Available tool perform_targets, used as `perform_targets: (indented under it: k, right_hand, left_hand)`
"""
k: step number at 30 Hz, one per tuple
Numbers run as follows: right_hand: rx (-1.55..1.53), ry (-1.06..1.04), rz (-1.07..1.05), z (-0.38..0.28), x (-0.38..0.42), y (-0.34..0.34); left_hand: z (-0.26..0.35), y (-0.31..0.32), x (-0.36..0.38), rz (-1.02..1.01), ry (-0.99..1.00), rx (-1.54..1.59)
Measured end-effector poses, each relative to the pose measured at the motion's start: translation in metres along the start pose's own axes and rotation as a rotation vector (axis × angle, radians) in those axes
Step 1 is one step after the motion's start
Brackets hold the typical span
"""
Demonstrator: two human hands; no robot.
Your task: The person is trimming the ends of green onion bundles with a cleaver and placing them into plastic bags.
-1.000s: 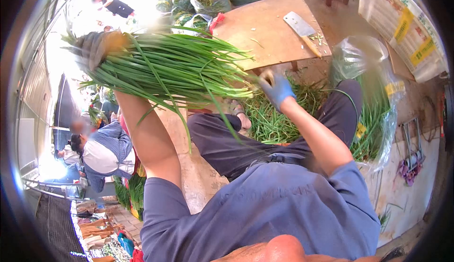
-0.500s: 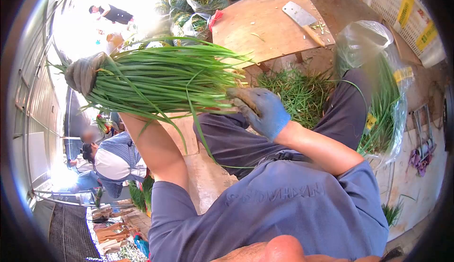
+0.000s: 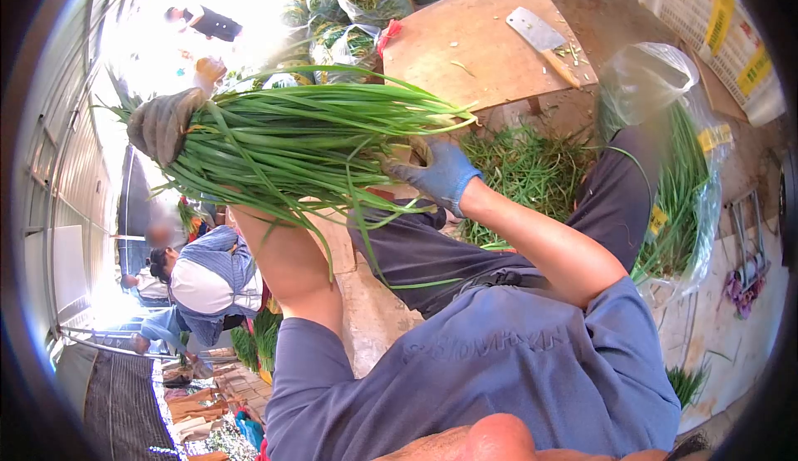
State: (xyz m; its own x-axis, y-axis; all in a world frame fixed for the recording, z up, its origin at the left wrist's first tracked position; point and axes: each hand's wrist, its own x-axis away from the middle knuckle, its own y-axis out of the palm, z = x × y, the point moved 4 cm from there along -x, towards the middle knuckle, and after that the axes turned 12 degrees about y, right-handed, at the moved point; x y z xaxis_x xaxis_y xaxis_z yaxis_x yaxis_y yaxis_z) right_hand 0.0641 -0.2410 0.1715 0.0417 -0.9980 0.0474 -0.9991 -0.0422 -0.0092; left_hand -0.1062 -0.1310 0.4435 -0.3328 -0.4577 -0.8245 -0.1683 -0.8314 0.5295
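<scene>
A large bunch of green chives (image 3: 274,141) lies sideways across the front of my view. My left hand (image 3: 165,127), in a dirty grey-brown glove, wraps round the bunch near its left end. At the other end, my right hand (image 3: 436,172), in a blue glove with soiled fingers, reaches its fingertips to the pale stalk ends. A gap shows between its thumb and forefinger; some fingertips are partly hidden by the stalks. Several long leaves hang loose from the bunch, over my left forearm and my lap.
A wooden board (image 3: 457,45) with a cleaver (image 3: 540,41) stands ahead. Below it is a heap of loose greens (image 3: 524,178). An open plastic bag of chives (image 3: 677,178) stands at my right, filled bags (image 3: 366,0) at the back. Another person (image 3: 212,282) bends at the left.
My right hand has shifted slightly left, and its thumb has parted from the fingers. The stalk ends are more spread, with some leaves sticking out further right.
</scene>
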Motion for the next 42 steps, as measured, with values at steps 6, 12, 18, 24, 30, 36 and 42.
perform_targets:
  k: [6, 12, 18, 24, 30, 36, 42]
  right_hand:
    - [-0.039, -0.158, 0.075, -0.018, -0.002, 0.007]
    - [-0.059, -0.406, 0.278, -0.027, -0.007, 0.01]
    - [0.048, -0.286, 0.269, -0.037, 0.0, 0.006]
    - [0.012, -0.186, 0.324, -0.026, 0.003, -0.018]
    - [-0.488, 0.16, 0.168, 0.008, -0.004, -0.04]
    - [0.324, -0.093, 0.445, 0.069, 0.027, -0.081]
    - [1.101, 0.275, -0.097, 0.139, 0.051, -0.115]
  left_hand:
    - [0.004, -0.002, -0.001, -0.03, 0.015, 0.111]
    - [0.002, -0.001, -0.002, -0.018, -0.006, -0.054]
    - [-0.017, 0.003, 0.004, 0.013, -0.037, -0.258]
    - [0.008, -0.014, 0.015, 0.068, -0.006, -0.284]
    - [-0.006, -0.002, 0.014, 0.096, 0.007, -0.243]
    - [0.055, -0.031, 0.002, -0.045, -0.035, -0.037]
    - [0.045, -0.017, 0.0, -0.032, 0.09, 0.156]
